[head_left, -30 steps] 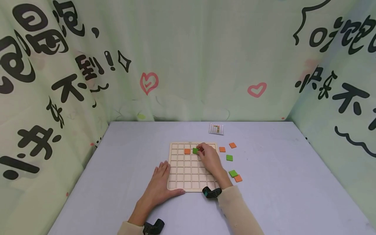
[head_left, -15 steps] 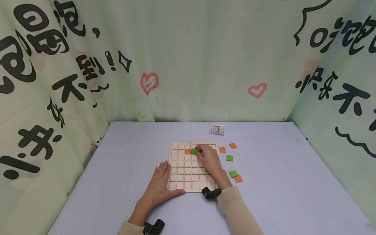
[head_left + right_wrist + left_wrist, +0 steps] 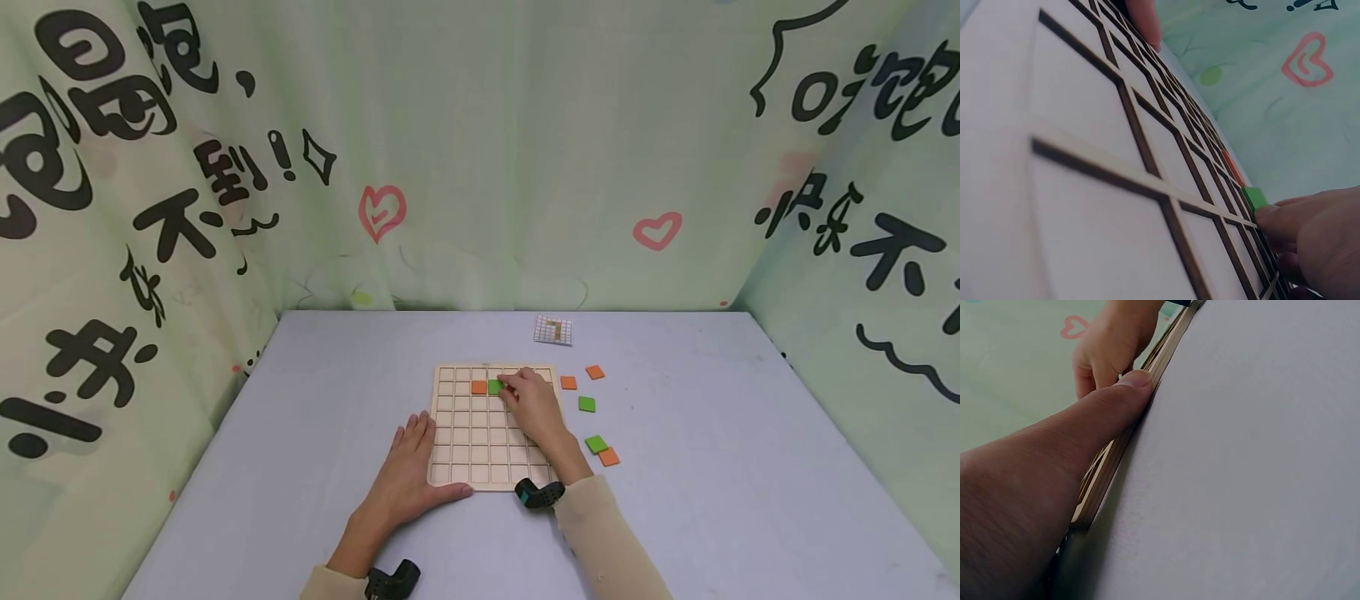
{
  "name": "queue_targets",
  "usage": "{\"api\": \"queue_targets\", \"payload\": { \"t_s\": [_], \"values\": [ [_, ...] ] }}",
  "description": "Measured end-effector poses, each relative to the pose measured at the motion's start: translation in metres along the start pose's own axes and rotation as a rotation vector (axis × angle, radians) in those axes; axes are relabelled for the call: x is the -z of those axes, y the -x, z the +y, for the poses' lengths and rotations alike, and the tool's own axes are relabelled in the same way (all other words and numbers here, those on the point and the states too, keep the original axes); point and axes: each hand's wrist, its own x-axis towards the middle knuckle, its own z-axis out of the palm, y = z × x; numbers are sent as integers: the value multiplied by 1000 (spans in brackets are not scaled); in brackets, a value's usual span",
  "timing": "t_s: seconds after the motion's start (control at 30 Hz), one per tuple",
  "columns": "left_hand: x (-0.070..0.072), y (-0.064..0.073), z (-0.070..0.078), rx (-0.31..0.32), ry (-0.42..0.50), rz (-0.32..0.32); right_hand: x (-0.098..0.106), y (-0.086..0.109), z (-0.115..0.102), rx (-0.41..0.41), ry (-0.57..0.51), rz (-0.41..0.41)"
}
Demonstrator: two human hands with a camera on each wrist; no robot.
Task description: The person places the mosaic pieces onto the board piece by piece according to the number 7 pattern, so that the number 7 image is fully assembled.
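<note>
The green tile is small, square and bright, at the far part of the wooden board, just right of an orange tile. The right hand pinches it and hides some of the board's squares. The left hand is spread, touching the board's left and near edges. Loose tiles lie to the right, and a little grid card lies far back
</note>
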Motion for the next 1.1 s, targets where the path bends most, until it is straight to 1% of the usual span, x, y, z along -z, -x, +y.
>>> {"api": "queue_targets", "payload": {
  "t_s": [0.1, 0.37, 0.57, 1.0, 1.1],
  "values": [
    [0, 0, 0, 1, 3, -1, 0, 0, 0, 3, 2, -2],
    [1, 0, 0, 1, 5, -2, -2, 0, 1, 43, 28, 19],
    [1, 0, 0, 0, 0, -3, -2, 0, 0, 34, 26, 11],
    [2, 0, 1, 5, 2, -1, 1, 0, 1, 13, -29, -20],
    [2, 0, 2, 6, 6, -1, 2, 0, 1, 16, -28, -21]
  ]
}}
